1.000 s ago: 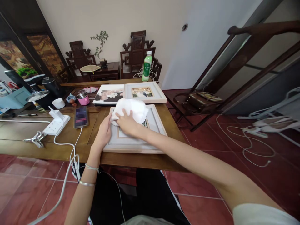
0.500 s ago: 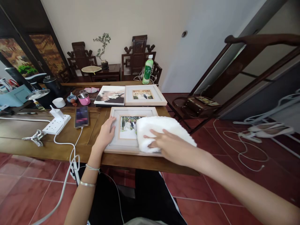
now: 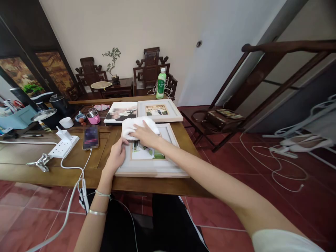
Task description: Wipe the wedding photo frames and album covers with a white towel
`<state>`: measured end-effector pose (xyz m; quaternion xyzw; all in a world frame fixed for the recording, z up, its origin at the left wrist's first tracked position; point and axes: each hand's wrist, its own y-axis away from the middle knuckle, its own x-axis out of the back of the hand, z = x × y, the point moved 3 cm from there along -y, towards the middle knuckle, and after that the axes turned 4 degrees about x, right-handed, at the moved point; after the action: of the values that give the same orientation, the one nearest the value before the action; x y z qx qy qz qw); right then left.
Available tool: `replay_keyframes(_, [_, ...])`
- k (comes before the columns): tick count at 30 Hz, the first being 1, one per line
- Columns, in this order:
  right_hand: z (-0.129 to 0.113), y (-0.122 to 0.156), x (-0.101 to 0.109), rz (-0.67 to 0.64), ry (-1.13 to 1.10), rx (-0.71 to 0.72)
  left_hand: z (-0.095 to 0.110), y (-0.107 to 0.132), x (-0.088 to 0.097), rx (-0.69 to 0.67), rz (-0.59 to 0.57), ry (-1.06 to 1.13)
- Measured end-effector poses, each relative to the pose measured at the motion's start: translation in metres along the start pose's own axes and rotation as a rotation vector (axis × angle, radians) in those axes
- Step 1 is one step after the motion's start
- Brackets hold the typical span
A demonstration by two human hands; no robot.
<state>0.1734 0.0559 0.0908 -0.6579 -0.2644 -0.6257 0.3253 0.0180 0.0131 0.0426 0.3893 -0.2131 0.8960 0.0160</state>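
A pale wooden picture frame (image 3: 122, 169) lies flat near the front edge of the table. The photo inside it (image 3: 141, 154) is partly hidden by my right arm. My right hand (image 3: 144, 134) presses a folded white cloth (image 3: 128, 126) onto the frame's upper left corner, fingers spread over the cloth. At the frame's left edge, my left hand (image 3: 117, 154) grips its side, fingertips close to the cloth. Just behind lie a second pale frame (image 3: 177, 113) with a photo and a white-edged photo album or panel (image 3: 118, 108).
A phone (image 3: 90, 137), a white power strip (image 3: 63, 147) with cables and a pink cup (image 3: 93, 118) are to the left on the wooden table (image 3: 105, 180). A green bottle (image 3: 161, 84) stands at the back. A dark wooden chair (image 3: 223, 134) is at the right.
My right hand has slid the white cloth from the frame's right part to its upper left corner. My left hand stays on the left edge. The view has shifted slightly.
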Motion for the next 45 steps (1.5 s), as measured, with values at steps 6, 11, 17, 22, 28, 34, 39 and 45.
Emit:
replay_keyframes(6, [0.025,0.019,-0.007,-0.119,-0.024,-0.158,0.002,0.0,-0.002,-0.004,-0.025,0.093])
replay_keyframes(11, [0.064,0.074,0.002,-0.175,0.02,-0.332,0.002,0.0,-0.004,-0.015,-0.002,0.13])
replay_keyframes(17, [-0.001,0.129,0.017,-0.272,0.032,-0.29,0.003,-0.001,-0.005,-0.031,0.017,0.119])
replay_keyframes(22, [-0.074,0.171,0.035,-0.337,-0.184,-0.179,0.004,0.0,-0.004,-0.024,0.026,0.098])
replay_keyframes(28, [-0.088,0.149,0.011,-0.202,-0.284,-0.105,0.004,0.0,-0.002,-0.053,0.002,0.092])
replay_keyframes(34, [-0.009,0.094,-0.012,-0.045,-0.07,-0.244,0.006,0.0,0.001,-0.069,-0.034,0.094])
replay_keyframes(39, [0.045,0.063,-0.009,-0.012,0.08,-0.389,0.007,-0.001,0.001,-0.063,-0.033,0.085])
replay_keyframes(45, [-0.009,0.083,0.004,-0.159,-0.024,-0.228,0.005,-0.001,-0.001,-0.07,-0.007,0.069])
